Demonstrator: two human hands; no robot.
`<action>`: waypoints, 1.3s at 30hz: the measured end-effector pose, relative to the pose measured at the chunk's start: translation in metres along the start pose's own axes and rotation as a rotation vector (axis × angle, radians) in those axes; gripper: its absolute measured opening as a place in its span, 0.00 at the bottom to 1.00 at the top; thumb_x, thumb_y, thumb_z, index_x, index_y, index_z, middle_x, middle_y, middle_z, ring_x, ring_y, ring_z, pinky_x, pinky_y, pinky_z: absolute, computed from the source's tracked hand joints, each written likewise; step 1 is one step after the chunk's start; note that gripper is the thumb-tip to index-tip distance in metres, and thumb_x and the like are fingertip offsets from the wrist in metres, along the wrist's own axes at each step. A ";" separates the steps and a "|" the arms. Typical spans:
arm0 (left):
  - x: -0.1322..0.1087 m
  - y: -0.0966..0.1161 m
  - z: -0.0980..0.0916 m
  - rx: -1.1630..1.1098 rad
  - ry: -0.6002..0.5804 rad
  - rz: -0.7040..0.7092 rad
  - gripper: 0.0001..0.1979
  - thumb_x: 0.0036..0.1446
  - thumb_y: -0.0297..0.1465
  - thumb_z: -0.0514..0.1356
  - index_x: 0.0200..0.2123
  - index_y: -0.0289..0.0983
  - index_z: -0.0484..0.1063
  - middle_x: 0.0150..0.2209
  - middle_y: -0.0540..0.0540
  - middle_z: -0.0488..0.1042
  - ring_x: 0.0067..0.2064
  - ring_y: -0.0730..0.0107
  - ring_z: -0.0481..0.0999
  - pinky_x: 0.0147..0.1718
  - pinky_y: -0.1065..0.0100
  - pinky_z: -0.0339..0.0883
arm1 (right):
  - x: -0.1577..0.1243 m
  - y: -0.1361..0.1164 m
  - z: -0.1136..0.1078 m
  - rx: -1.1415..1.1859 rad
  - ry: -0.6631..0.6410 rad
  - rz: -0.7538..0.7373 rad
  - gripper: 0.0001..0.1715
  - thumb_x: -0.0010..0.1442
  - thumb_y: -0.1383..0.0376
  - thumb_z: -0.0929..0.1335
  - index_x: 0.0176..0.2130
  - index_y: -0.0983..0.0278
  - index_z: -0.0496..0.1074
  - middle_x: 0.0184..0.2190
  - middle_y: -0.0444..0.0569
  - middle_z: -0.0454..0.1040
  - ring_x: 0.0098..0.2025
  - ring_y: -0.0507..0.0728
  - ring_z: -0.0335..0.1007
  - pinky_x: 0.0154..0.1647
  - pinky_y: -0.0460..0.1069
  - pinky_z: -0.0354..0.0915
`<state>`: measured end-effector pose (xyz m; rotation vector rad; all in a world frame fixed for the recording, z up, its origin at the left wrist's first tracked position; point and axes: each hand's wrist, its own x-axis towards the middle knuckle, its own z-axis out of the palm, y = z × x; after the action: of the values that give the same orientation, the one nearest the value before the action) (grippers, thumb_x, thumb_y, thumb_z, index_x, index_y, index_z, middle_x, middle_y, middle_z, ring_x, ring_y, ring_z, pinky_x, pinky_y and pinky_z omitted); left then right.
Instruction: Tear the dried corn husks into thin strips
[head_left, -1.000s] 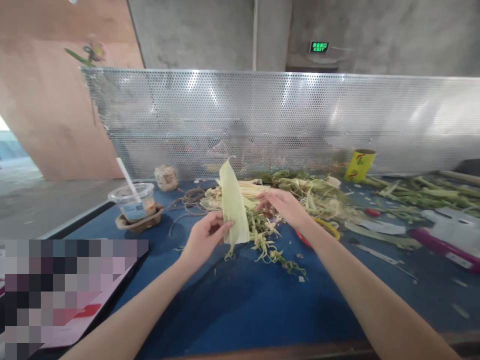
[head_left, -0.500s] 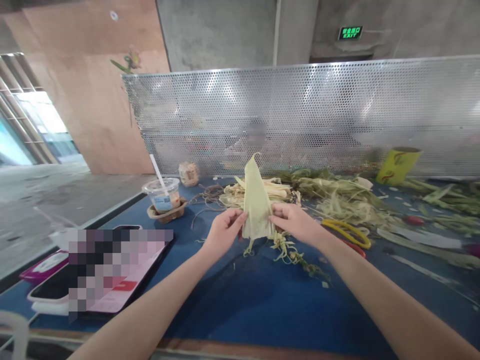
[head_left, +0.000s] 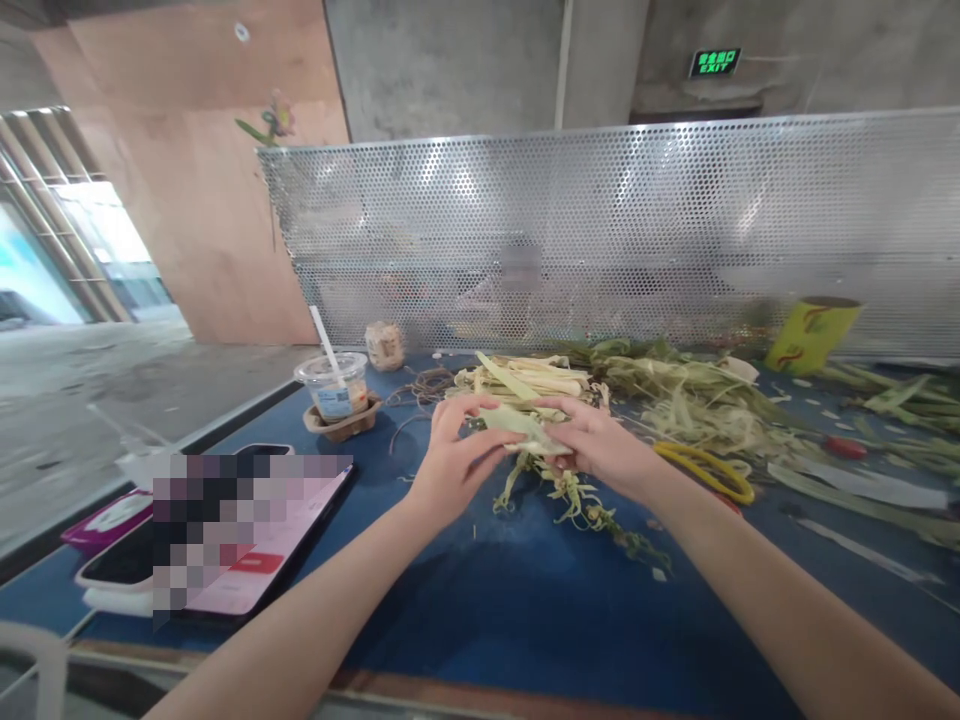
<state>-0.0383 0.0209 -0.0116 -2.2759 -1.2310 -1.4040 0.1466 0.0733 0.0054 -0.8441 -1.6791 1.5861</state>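
Note:
A pale green corn husk (head_left: 510,424) is folded between my two hands above the blue table (head_left: 480,600). My left hand (head_left: 457,460) pinches its left side between thumb and fingers. On the other side, my right hand (head_left: 589,440) grips the right end, its fingertips partly hidden. Behind the hands lies a stack of pale yellow husk strips (head_left: 551,375). Curled, shredded husk scraps (head_left: 589,510) rest on the table just below the hands.
To the left stand a lidded cup with a straw (head_left: 335,390) and a tablet (head_left: 247,570) beside phones. Loose husks (head_left: 690,390), a yellow cord loop (head_left: 709,475) and a yellow-green can (head_left: 814,335) lie right. A perforated metal panel (head_left: 600,220) closes the back.
The husk, earlier held upright and spread flat between both hands, is now folded down into a shorter, lower piece. The hands have come closer together, and the view has shifted slightly left.

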 end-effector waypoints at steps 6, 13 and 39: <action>0.002 0.014 -0.003 -0.201 0.056 -0.311 0.12 0.52 0.36 0.55 0.22 0.36 0.71 0.21 0.49 0.67 0.25 0.73 0.64 0.25 0.71 0.60 | -0.008 -0.006 0.001 -0.331 0.049 -0.532 0.25 0.57 0.49 0.57 0.41 0.62 0.69 0.40 0.53 0.68 0.41 0.58 0.64 0.39 0.51 0.63; 0.002 0.022 0.002 -0.363 0.005 -0.415 0.13 0.51 0.37 0.55 0.21 0.35 0.70 0.20 0.49 0.66 0.23 0.75 0.64 0.22 0.73 0.60 | -0.011 -0.003 0.017 -0.294 0.102 -0.400 0.13 0.52 0.59 0.65 0.36 0.64 0.72 0.30 0.48 0.73 0.32 0.55 0.68 0.34 0.50 0.66; 0.000 0.026 0.004 -0.608 -0.228 -0.561 0.11 0.55 0.38 0.51 0.26 0.37 0.61 0.19 0.55 0.56 0.20 0.79 0.58 0.18 0.76 0.54 | -0.012 0.001 0.026 -0.394 0.065 -0.333 0.13 0.54 0.58 0.62 0.25 0.64 0.66 0.22 0.42 0.63 0.26 0.50 0.59 0.27 0.45 0.56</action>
<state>-0.0170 0.0064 -0.0071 -2.6547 -1.8225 -1.9716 0.1321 0.0483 0.0026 -0.7442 -1.9979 1.0121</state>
